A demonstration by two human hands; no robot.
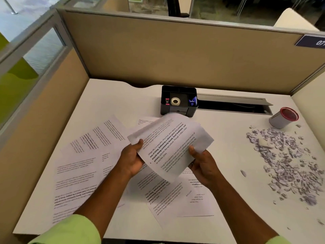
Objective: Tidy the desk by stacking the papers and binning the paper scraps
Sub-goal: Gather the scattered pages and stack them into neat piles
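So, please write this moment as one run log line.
left hand: holds sheets | right hand: holds sheets | loose papers: unstacked | scraps: on desk | bin: upright

Printed sheets (169,147) held lifted, more papers (82,166) strewn flat, shredded scraps (288,161) scattered right.

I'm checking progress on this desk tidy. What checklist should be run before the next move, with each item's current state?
1. Both hands grip the held sheets, left hand and right hand: ok.
2. Loose papers all gathered: not ok, several lie spread on the desk.
3. Paper scraps binned: not ok.
4. Small bin within view, upright: ok.
5. Held sheets' edges aligned: cannot tell.
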